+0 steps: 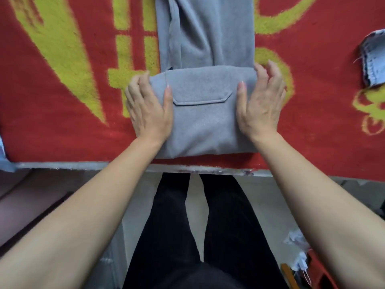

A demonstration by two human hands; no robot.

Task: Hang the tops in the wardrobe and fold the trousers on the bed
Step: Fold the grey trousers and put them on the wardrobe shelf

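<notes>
Grey trousers (205,119) lie on the red and yellow bed cover (62,122), their legs stretching away from me. The waist end is folded over the legs, a back pocket flap facing up. My left hand (149,109) grips the left edge of the folded part, thumb on top and fingers curled around the side. On the right edge my right hand (261,101) holds the fold the same way, thumb on top.
A piece of blue denim clothing (375,59) lies at the right edge of the bed. The bed's front edge (198,168) runs just in front of my black-trousered legs. Some clutter sits on the floor at lower right (300,257).
</notes>
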